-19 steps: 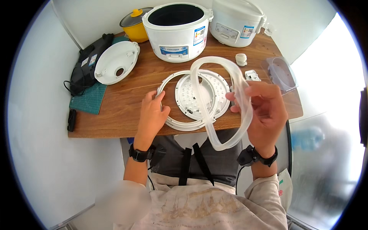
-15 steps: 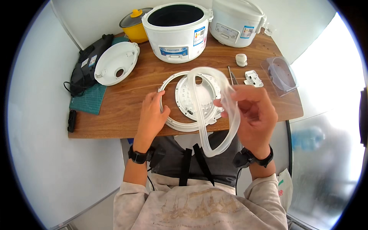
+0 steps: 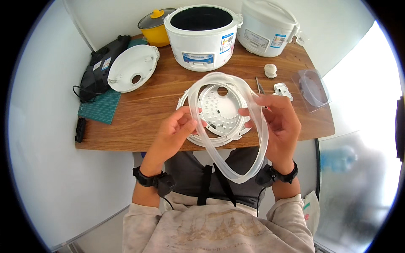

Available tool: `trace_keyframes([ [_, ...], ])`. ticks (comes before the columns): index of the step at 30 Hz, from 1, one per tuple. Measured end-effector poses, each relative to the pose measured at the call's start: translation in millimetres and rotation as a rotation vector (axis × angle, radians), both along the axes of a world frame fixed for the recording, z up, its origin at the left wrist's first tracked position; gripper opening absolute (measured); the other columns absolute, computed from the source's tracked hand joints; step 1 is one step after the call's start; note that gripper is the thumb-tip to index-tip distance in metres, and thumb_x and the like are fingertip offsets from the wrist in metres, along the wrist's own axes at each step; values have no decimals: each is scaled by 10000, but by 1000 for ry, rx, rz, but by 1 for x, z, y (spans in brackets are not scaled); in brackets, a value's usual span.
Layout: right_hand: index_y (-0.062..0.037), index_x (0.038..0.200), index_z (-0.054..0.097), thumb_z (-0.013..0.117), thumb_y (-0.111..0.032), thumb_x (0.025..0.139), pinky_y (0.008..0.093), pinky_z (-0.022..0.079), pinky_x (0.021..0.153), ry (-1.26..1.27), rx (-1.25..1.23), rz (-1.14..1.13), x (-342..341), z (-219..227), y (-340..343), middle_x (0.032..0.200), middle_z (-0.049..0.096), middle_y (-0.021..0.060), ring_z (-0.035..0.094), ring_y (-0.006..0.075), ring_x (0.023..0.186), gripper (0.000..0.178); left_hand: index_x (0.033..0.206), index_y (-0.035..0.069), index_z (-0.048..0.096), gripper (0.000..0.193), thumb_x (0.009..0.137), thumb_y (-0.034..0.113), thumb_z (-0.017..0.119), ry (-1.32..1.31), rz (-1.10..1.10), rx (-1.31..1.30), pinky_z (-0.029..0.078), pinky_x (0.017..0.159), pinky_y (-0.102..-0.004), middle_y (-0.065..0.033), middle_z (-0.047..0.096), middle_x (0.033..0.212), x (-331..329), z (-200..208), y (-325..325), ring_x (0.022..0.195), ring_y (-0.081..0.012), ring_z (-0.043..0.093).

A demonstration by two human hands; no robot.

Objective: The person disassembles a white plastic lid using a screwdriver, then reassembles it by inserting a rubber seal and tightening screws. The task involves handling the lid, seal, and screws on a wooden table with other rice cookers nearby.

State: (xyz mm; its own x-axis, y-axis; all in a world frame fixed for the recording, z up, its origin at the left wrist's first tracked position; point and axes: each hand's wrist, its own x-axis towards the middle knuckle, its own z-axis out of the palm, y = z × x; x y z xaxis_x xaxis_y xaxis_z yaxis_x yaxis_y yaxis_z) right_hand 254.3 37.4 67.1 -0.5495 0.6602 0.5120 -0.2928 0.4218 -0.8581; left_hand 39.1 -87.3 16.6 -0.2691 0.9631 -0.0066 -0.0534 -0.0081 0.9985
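Observation:
A translucent sealing ring [image 3: 264, 141] is held up over the near edge of the table, tilted and bent into an oval. My right hand [image 3: 282, 126] is closed on its right side. On its left side, the thumb and fingers of my left hand [image 3: 172, 130] pinch it. Behind the ring lies a white ring-shaped frame [image 3: 182, 102], with a round white plate [image 3: 228, 105] dotted with bumps and having one large hole. Several small dark screws [image 3: 213, 126] rest on that plate.
At the back stand an uncovered white rice cooker [image 3: 206, 47], a lidded white cooker [image 3: 263, 33] and a yellow pot [image 3: 156, 34]. A white lid shell [image 3: 126, 63] leans at left by a green mat [image 3: 101, 109]. Tools [image 3: 260, 85], a white bracket [image 3: 282, 90] and a clear plastic tray [image 3: 312, 90] lie right.
My left hand has left the white frame and taken hold of the sealing ring's left side. The ring has spread wider and shifted slightly toward me.

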Motion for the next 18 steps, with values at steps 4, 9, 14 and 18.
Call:
trace_keyframes([
  [4,30,1235,606,470,58,997,262,590,696,-76,-138,-69,2,-6,11,1194,654,136,722,221,997,275,1346,43,545,367,1005,169,596,96,144,-112,573,650,-245,-102,719,988,-11,3,-1,788,-114,687],
  [9,40,1205,654,426,-40,1024,265,589,671,-140,-335,-8,3,-21,26,1195,653,126,703,166,894,302,1219,34,592,278,962,133,634,164,328,-109,498,506,-201,-64,698,945,-18,12,-3,688,-59,628],
  [14,17,1194,677,559,-63,979,259,582,675,-215,-280,-48,0,-37,29,1139,672,107,703,153,898,259,1160,13,625,243,950,132,649,333,378,-128,443,449,-191,-33,665,910,-23,11,-2,631,-45,592],
  [18,-34,1205,691,669,-88,907,278,572,702,-415,-145,-83,-6,-42,34,1098,693,118,710,179,886,304,1121,23,669,216,936,132,656,428,418,-174,417,428,-199,-31,661,897,-26,16,6,574,-48,569],
])
